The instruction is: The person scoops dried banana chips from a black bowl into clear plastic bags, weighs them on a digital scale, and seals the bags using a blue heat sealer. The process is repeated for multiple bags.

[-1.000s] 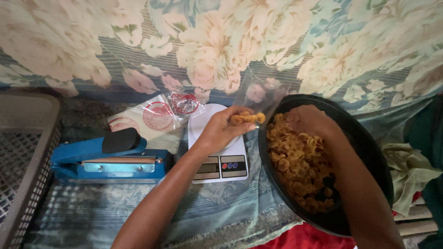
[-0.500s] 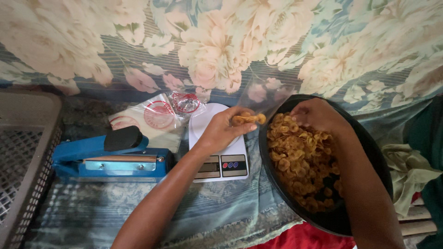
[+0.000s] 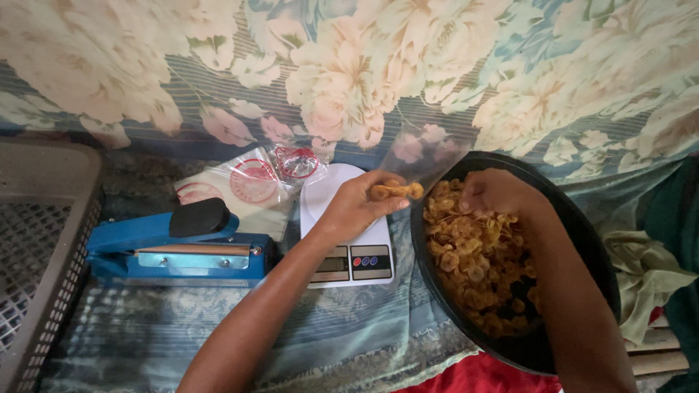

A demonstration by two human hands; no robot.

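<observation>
In the head view, the left hand [image 3: 354, 207] is pinched on the mouth of a clear plastic bag [image 3: 419, 156] with a few golden chips [image 3: 395, 191] at its opening, held above the white kitchen scale [image 3: 348, 240], while the right hand [image 3: 495, 193] is curled down among the fried chips in the black basin [image 3: 582, 240], whether it grips any I cannot tell. The step in hand looks like filling the bag by handfuls; the next move calls for keeping the bag's mouth open beside the basin's rim so chips drop inside, not onto the floral cloth [image 3: 218, 342] near the blue heat sealer [image 3: 175, 244].
</observation>
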